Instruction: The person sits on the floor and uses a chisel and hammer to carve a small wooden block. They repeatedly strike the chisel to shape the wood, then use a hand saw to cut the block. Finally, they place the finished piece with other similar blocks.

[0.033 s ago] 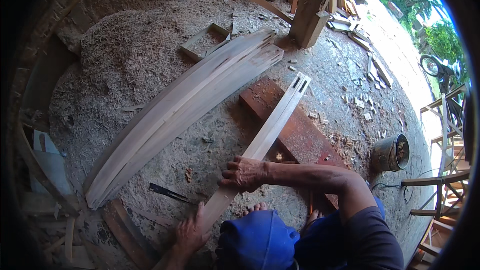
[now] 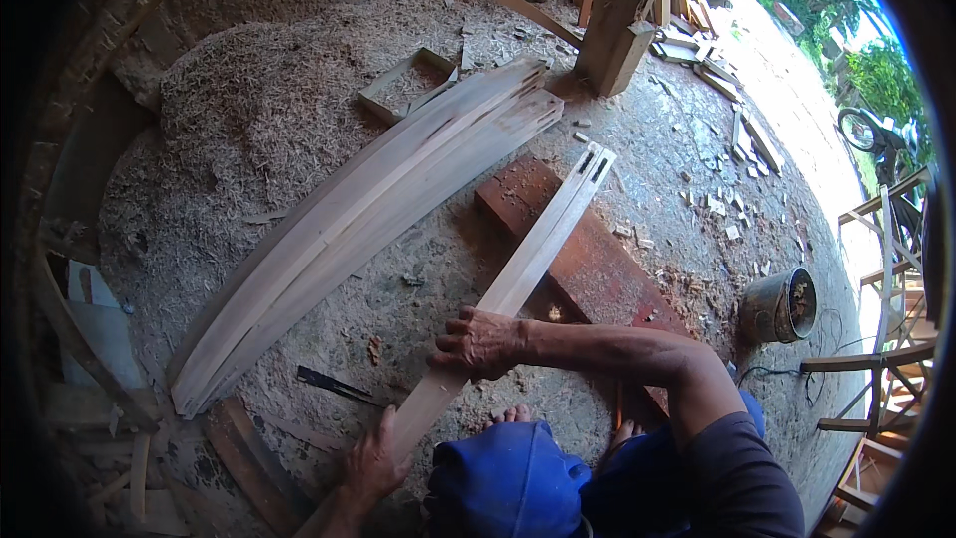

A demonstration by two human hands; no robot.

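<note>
The pale slotted timber [image 2: 533, 257] extends diagonally across the red-brown board [image 2: 622, 284], its slotted end beyond the right grip [image 2: 480, 344]. The right grip is clasped over the timber's midsection. The left grip [image 2: 374, 458] contacts the timber's left edge nearer the lower end; its closure cannot be determined.

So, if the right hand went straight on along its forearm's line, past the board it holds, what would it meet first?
The right hand would probably meet the small brown scrap on the floor, or, passing above, the curved wooden pieces; depth is unclear.
</note>
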